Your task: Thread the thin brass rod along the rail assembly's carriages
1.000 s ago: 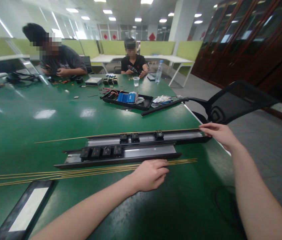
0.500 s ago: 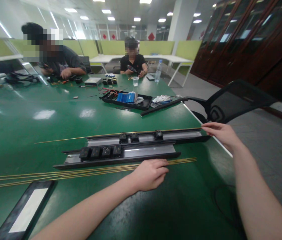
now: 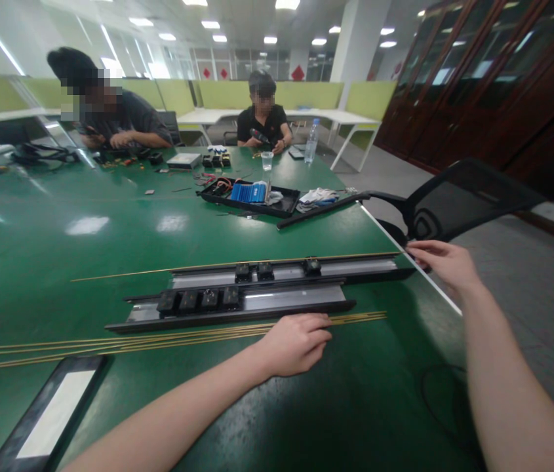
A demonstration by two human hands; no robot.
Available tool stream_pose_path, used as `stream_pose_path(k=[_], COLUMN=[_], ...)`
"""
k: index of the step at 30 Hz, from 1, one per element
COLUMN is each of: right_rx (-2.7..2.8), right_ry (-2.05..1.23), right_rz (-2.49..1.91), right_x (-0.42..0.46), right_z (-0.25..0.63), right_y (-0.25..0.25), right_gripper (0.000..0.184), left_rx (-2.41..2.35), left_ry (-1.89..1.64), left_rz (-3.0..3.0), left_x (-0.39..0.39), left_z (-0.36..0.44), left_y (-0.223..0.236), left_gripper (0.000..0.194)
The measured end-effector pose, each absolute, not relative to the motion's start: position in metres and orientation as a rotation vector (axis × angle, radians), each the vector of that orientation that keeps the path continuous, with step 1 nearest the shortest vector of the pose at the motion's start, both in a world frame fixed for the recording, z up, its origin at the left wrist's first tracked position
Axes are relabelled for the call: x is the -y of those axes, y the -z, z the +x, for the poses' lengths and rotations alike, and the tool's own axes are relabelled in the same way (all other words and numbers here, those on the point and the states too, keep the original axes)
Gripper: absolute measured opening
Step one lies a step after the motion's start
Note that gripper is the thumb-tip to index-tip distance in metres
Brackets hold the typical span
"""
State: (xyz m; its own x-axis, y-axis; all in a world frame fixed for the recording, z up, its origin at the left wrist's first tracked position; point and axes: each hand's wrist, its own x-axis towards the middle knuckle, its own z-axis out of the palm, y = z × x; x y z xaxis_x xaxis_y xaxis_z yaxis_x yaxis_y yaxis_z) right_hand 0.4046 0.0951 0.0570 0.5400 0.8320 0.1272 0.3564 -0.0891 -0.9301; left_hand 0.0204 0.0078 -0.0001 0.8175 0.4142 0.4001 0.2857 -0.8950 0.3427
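Observation:
My right hand (image 3: 446,265) is at the table's right edge, thumb and fingertips pinched at the right end of a long thin brass rod (image 3: 124,274). That rod runs along the far side of the rear black channel rail (image 3: 370,265), where several small black blocks (image 3: 265,271) sit. A nearer, shorter rail (image 3: 286,301) holds more black blocks (image 3: 209,299) at its left. My left hand (image 3: 296,344) rests with curled fingers over a bundle of brass rods (image 3: 158,343) lying on the table; its palm side is hidden.
A black object with a white label (image 3: 55,413) lies at the near left. Farther back on the green table (image 3: 124,246) are a black tray (image 3: 284,202), gloves (image 3: 318,198), a cup (image 3: 267,160) and a bottle (image 3: 312,141). Two people sit beyond; a chair (image 3: 468,196) stands right.
My right hand has shifted slightly right, past the table edge, and the single rod has moved a little right. My left hand and the rails stay in place.

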Motion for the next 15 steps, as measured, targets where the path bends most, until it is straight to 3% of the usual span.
stream_pose_path(k=[6, 15], right_rx=[1.067, 1.867], right_ry=[-0.231, -0.049], right_rz=[-1.662, -1.545], right_x=[-0.096, -0.100], right_z=[0.402, 0.333], right_y=[-0.062, -0.076], right_gripper=[0.022, 0.028], left_rx=[-0.535, -0.534], left_ry=[-0.699, -0.695], left_rz=[2.730, 2.732], left_x=[-0.007, -0.007], left_z=[0.021, 0.021], left_y=[0.001, 0.001], left_gripper=[0.026, 0.026])
